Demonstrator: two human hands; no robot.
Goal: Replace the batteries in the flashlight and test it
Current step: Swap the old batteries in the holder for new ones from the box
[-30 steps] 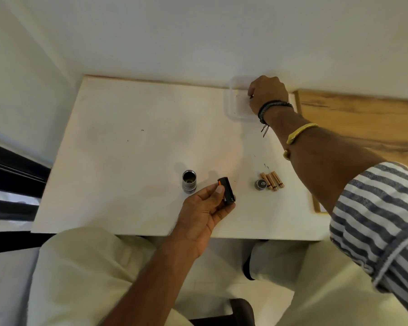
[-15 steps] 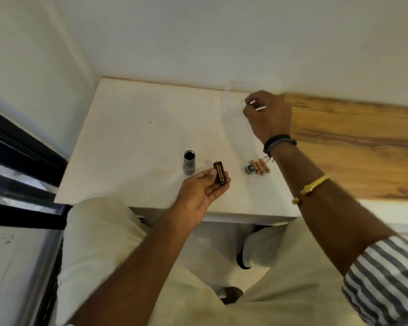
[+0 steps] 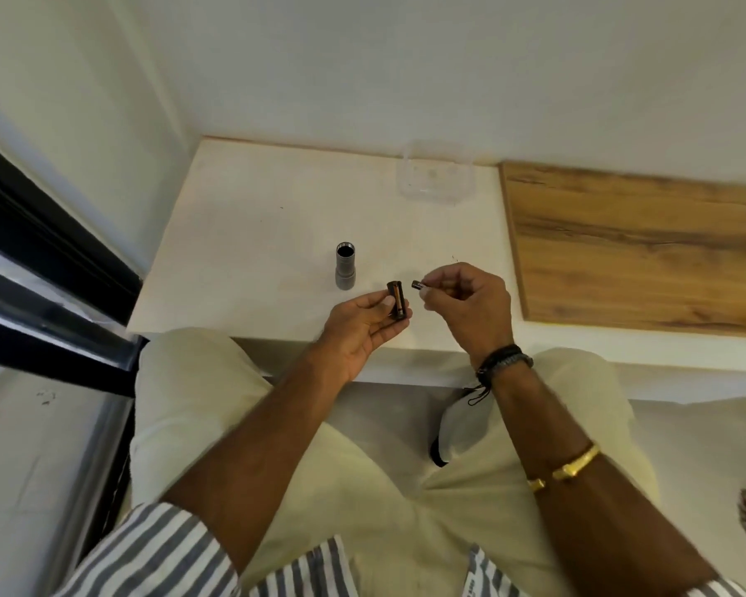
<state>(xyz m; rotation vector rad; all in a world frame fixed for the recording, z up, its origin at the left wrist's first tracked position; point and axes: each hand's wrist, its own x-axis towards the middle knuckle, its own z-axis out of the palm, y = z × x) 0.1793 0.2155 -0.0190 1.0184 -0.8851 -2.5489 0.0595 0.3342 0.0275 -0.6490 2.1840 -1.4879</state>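
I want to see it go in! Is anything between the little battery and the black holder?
Nothing visible. The right hand pinches the battery just beside the battery holder in the left hand, with only open air between them.

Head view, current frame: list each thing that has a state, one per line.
Flashlight body: standing upright on the table, open, untouched.
Battery holder: pinched in left hand.
Battery: gripped by right hand, close beside the holder, apart from it.
Clear plastic container: at the table's far edge, lidless; contents unclear.
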